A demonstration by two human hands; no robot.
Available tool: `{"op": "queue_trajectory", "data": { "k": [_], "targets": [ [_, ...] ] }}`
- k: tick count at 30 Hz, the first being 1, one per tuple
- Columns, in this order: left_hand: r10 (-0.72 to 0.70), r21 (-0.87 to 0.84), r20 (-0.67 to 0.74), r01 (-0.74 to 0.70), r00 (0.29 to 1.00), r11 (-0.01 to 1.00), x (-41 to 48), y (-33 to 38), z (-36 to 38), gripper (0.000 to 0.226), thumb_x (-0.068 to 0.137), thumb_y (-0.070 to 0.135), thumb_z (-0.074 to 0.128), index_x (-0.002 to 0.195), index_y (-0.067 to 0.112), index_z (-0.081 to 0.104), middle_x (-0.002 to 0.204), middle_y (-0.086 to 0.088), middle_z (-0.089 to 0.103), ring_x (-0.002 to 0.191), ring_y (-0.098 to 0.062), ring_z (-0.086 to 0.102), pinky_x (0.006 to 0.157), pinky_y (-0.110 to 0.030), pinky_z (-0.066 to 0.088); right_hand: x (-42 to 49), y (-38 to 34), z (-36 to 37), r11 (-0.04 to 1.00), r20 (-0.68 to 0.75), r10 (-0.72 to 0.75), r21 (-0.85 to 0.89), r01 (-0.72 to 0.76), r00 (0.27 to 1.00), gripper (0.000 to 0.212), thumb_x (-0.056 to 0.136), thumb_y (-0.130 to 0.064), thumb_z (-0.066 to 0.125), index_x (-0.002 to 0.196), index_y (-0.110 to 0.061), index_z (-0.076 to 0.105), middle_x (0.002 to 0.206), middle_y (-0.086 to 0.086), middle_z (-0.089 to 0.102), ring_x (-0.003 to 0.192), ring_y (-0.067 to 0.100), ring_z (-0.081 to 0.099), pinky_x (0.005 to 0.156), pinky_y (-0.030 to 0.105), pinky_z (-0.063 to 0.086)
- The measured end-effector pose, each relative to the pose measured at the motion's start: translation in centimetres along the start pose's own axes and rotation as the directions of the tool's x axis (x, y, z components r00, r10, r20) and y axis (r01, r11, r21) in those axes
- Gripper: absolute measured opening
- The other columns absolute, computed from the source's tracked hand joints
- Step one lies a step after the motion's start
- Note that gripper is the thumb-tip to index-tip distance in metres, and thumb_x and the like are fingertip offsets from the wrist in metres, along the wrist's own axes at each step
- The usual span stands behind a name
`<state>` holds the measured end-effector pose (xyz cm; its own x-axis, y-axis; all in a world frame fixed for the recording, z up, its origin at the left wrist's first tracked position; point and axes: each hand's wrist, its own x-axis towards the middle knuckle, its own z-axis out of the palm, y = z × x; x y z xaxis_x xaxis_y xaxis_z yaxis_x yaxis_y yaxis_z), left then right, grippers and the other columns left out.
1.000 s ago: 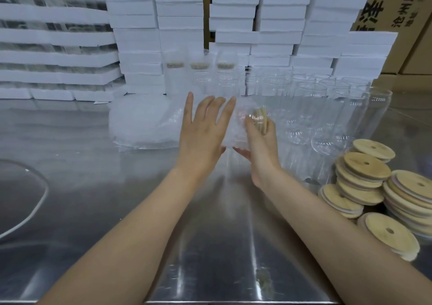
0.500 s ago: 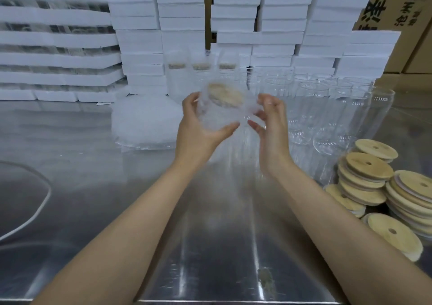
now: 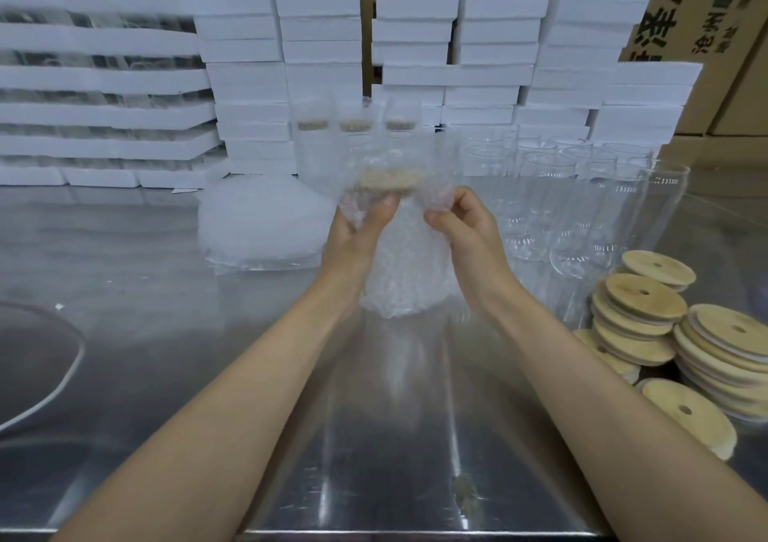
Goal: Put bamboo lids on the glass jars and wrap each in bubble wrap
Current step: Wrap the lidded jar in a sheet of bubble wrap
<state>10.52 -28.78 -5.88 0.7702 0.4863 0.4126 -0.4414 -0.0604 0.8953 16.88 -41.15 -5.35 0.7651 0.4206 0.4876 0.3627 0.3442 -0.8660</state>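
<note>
Bamboo-lidded glass jar in clear bubble wrap | left hand, right hand both pinch wrap at lid | held above steel table

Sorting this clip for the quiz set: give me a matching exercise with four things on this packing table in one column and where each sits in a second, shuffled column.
Things:
1. wrapped jar
2. loose bamboo lids
3. bare glass jars
4. bubble wrap pile

Places:
a. stacked near the right edge of the table
b. gripped between left hand and right hand
c. lying flat, to the left of the left hand
d. standing unlidded behind the lids

Pairs: 1-b, 2-a, 3-d, 4-c.
</note>
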Motion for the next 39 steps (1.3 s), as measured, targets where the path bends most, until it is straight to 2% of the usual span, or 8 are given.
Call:
{"op": "queue_trajectory", "data": {
  "k": [4,10,17,22,27,31,35,39],
  "targets": [
    [0.076,-0.026,0.104,-0.074,0.992,0.997,0.5,-0.4,-0.3,0.04,0.082,0.045,0.067,0.116,0.026,0.064,0.12,0.003,0.067,0.12,-0.015,0.058,0.108,-0.041,0.04,0.4,0.3,-0.3,0.998,-0.094,0.026,0.066,-0.019,0.995,0.022,0.07,-0.014,0.06,0.09,-0.019,0.052,0.076,-0.012,0.059,0.072,-0.001,0.055,0.073,0.014,0.042],
    [-0.016,0.197,0.314,-0.049,0.949,0.979,1.3,-0.8,-2.0,0.13,0.044,0.076,0.077,0.147,0.012,0.029,0.146,-0.006,0.044,0.136,-0.02,0.041,0.114,-0.046,0.031,0.9,1.1,-1.2,0.989,-0.045,0.138,0.064,-0.135,0.989,0.047,0.08,-0.042,0.06,0.124,-0.028,0.055,0.122,-0.005,0.064,0.117,0.014,0.059,0.103,0.032,0.041],
    [-0.066,0.262,0.212,0.008,0.975,0.965,1.0,-1.8,-2.2,0.084,0.058,0.035,0.085,0.13,0.016,0.048,0.122,0.003,0.062,0.109,-0.005,0.062,0.094,-0.026,0.05,1.4,1.9,-1.6,0.989,-0.156,0.148,0.009,-0.148,0.977,0.03,0.093,-0.041,0.052,0.09,-0.015,0.066,0.093,0.0,0.066,0.091,0.015,0.061,0.089,0.03,0.045],
    [-0.092,-0.089,0.127,0.103,0.988,0.991,1.2,-1.4,-1.6,0.063,0.071,0.023,0.068,0.129,0.022,0.044,0.116,-0.002,0.062,0.106,-0.014,0.063,0.091,-0.029,0.049,1.7,3.4,-2.0,0.871,-0.188,0.454,-0.112,-0.479,0.871,0.02,0.096,-0.032,0.049,0.1,-0.02,0.065,0.098,0.001,0.066,0.09,0.019,0.062,0.082,0.034,0.048],
    [-0.026,-0.204,0.016,0.028,1.0,0.979,1.6,-0.9,-1.6,0.056,0.068,0.026,0.076,0.117,0.029,0.049,0.107,0.006,0.066,0.101,-0.01,0.066,0.079,-0.023,0.053,0.9,3.5,-1.6,0.871,-0.125,0.479,-0.058,-0.488,0.869,0.017,0.096,-0.008,0.051,0.098,-0.007,0.067,0.084,0.011,0.064,0.056,0.011,0.065,0.053,0.02,0.053],
    [-0.013,-0.117,-0.067,0.005,0.998,0.993,1.7,-0.4,-1.9,0.072,0.051,0.045,0.076,0.116,0.037,0.045,0.112,0.007,0.06,0.103,-0.005,0.061,0.084,-0.02,0.047,0.8,2.9,-1.6,0.928,-0.226,0.263,-0.206,-0.309,0.938,0.021,0.096,-0.013,0.054,0.115,-0.012,0.063,0.099,0.003,0.065,0.086,0.014,0.064,0.078,0.022,0.052],
    [-0.015,-0.025,0.019,0.016,1.0,1.0,1.7,-0.4,-2.3,0.08,0.053,0.045,0.078,0.124,0.035,0.044,0.119,0.003,0.06,0.109,-0.008,0.061,0.094,-0.025,0.047,0.3,2.0,-1.3,0.96,0.107,0.155,-0.251,-0.124,0.982,0.067,0.082,-0.048,0.07,0.14,-0.033,0.04,0.137,-0.014,0.051,0.128,0.001,0.047,0.099,0.012,0.039],
    [-0.068,0.083,0.2,0.052,0.977,0.995,1.1,-0.3,-1.7,0.062,0.056,0.045,0.08,0.113,0.043,0.056,0.111,0.011,0.068,0.106,-0.003,0.064,0.084,-0.017,0.049,-0.2,2.8,0.1,0.964,0.232,0.114,-0.262,-0.051,0.966,0.106,0.066,-0.028,0.087,0.148,-0.029,0.019,0.139,-0.009,0.051,0.13,-0.003,0.045,0.107,0.016,0.035]
  ]
}}
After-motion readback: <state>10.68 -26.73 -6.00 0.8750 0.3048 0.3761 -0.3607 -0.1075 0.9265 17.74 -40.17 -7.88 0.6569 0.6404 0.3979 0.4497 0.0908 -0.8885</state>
